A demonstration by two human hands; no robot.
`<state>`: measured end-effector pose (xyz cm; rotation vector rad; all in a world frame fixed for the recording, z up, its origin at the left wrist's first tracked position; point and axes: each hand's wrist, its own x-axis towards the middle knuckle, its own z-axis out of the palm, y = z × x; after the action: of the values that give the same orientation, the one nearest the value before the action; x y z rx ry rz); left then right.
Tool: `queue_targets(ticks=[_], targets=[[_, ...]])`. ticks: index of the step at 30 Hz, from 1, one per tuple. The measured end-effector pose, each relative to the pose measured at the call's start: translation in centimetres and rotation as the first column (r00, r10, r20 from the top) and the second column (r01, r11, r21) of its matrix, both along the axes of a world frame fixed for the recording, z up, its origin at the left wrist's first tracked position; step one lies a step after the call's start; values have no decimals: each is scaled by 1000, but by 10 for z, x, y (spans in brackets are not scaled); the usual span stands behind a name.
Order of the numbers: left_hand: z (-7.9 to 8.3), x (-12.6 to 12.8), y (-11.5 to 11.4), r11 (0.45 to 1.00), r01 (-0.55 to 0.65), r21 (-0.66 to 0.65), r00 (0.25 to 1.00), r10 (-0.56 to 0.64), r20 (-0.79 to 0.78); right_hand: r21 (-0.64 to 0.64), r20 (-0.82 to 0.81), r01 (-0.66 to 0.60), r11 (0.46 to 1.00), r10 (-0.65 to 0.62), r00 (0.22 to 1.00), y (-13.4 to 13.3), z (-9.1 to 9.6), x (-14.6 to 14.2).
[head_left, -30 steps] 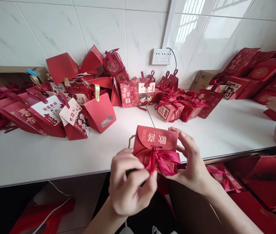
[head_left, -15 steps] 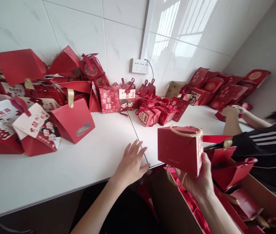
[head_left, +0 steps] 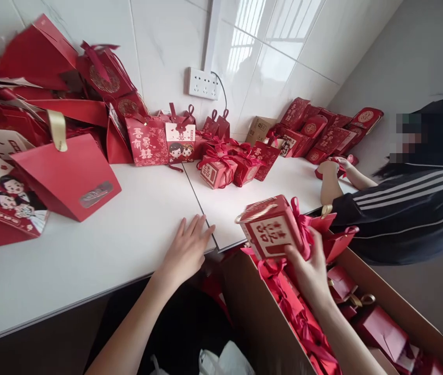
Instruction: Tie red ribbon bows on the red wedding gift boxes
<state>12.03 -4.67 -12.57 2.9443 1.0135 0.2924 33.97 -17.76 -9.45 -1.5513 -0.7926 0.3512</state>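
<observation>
Your right hand (head_left: 312, 270) grips the red box (head_left: 271, 235) over the carton (head_left: 258, 308); your flat left hand (head_left: 186, 251) probably steadies you.

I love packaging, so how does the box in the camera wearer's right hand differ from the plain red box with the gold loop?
The held box shows large characters; the plain box has a silvery patch. The held box is tilted in the right hand; the plain box rests on the table. The held box has a pink ribbon, the plain box a gold loop. Both are mainly red.
</observation>
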Motion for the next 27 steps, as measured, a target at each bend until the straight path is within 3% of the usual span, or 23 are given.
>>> queue_targets(ticks=[1,3,5,6,9,11,15,18,21,24,27], targets=[[1,0,0,1000,-2,-5,1000,2,3,-11,147,87,996,-84,986,-9,1,9],[2,1,0,1000,-5,-4,1000,5,10,-89,490,222,971,-151,858,-31,5,26],[2,1,1,1000,-5,7,1000,5,11,-171,659,352,920,-158,735,-54,11,41],[2,1,1,1000,-3,13,1000,3,10,-208,675,406,890,-170,718,-64,13,47],[2,2,2,1000,4,28,1000,-4,5,-294,680,498,816,-187,709,-91,13,59],[2,3,3,999,7,31,1000,-7,1,-334,701,497,800,-141,699,-104,5,64],[2,3,3,999,7,39,1000,-7,2,-423,682,459,781,-59,729,-117,-34,65],[1,3,3,999,7,50,1000,-7,3,-424,626,442,790,-97,774,-119,-74,61],[-1,3,3,999,7,53,1000,-8,15,-496,470,385,778,-132,873,-120,-107,60],[-4,2,4,999,11,32,998,-13,56,-531,381,342,775,-142,914,-123,-123,65],[-5,2,3,1000,11,9,995,-11,97,-500,374,316,806,-128,919,-125,-127,72]])
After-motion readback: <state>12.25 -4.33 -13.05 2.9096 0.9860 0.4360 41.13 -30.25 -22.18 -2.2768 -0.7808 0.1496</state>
